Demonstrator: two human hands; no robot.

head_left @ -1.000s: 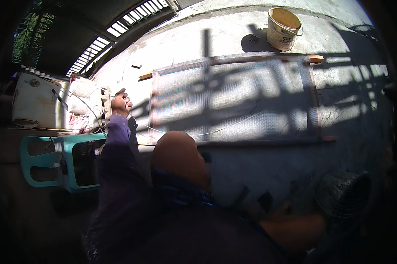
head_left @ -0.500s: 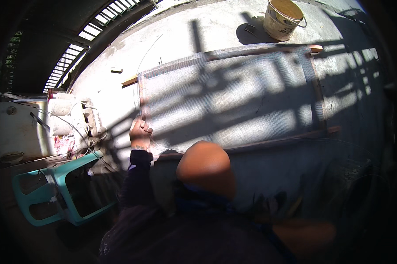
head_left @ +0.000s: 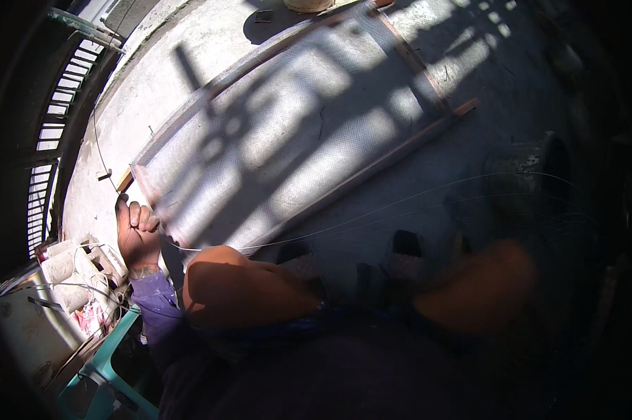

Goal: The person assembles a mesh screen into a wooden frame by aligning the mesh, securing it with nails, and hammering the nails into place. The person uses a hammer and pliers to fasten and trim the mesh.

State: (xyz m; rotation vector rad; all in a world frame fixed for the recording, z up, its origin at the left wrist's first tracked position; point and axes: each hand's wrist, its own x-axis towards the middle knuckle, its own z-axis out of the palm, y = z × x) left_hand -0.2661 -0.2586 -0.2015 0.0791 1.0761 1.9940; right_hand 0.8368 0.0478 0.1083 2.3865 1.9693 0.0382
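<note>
My left hand (head_left: 139, 231) is at the left end of a wooden frame covered with fine wire mesh (head_left: 330, 154). Its fingers are curled in a closed grip on a thin wire (head_left: 372, 215). One stretch of wire rises from the fingers toward the upper left. Another runs from near the hand across my knees to the right. The frame lies flat on the concrete, and a rail end (head_left: 466, 107) sticks out at its right corner. My right hand is not visible. Bare knees and sandaled feet show below the frame.
A bucket (head_left: 309, 5) is cut off by the top edge. A dark cylindrical container (head_left: 519, 168) lies in shade at right. Beside my left arm are a green plastic stool (head_left: 109, 364), cluttered pale objects and a hollow block (head_left: 100, 260). A barred gate (head_left: 46, 154) borders the left.
The view has swung, so the mesh frame now slants up to the right. My left hand appears farther left and still grips the wire. Both knees and the dark container have come into view.
</note>
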